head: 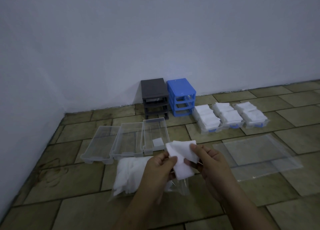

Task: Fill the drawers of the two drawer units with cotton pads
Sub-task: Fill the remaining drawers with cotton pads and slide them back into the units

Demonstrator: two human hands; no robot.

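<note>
Tiled floor (69,181): olive-brown tiles, meeting a pale wall (121,39) at the rear.

Flat clear plastic sheets or bags (256,153): lying on the floor at right, overlapping, just beside the right forearm.

Grey drawer frame (154,98): upright against the wall, slots open to the front. One slot appears to hold something pale; unclear what.

Blue drawer frame (181,96): upright, touching or just beside the grey one on its right, slots open.

Three clear drawers (97,143), grey set: side by side on the floor in front of the grey frame. The rightmost one (154,136) contains a single white pad (157,142) near its front end; the other two hold no pads that can be made out.

Three clear drawers with blue handles (207,119): in a row right of the blue frame, each heaped with white cotton pads.

Clear bag of cotton pads (128,174): on the floor below the grey-set drawers, partly hidden by the left hand.

Left hand (159,169): fingers curled, thumb and fingertips pinching the lower left edge of a small stack of cotton pads (181,157).

Right hand (211,162): fingers curled, thumb on top, pinching the same stack at its upper right corner. The stack is held in the air, in front of the rightmost grey-set drawer.
</note>
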